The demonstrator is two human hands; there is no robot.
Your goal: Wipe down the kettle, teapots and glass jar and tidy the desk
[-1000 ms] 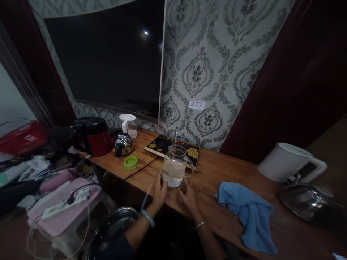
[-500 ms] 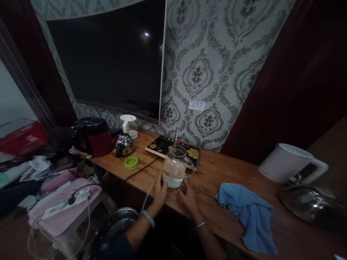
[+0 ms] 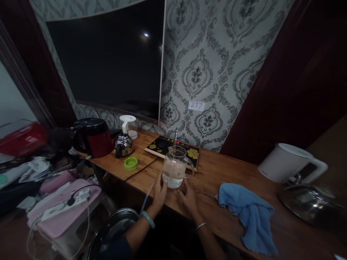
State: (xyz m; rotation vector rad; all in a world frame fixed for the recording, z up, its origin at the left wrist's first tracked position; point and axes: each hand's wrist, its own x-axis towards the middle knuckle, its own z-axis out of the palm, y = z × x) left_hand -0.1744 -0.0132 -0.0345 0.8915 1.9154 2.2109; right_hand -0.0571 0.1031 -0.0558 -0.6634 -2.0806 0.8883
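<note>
A rounded, clear glass jug [image 3: 175,168] containing clear liquid is standing near the front edge of the brown wooden surface [image 3: 214,169], before a black, gold-flowered flat cooktop [image 3: 159,144]. The left hand [image 3: 159,191] is curving along the jug's lower left side; whether it is gripping cannot be told. The right hand [image 3: 188,196], thumb and fingers spread, is lying at the lower right, contact unclear.

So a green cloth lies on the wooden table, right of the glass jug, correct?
Not quite: the cloth is blue, not green, as the head view shows. It does lie on the wooden table, right of the glass jug.
</note>
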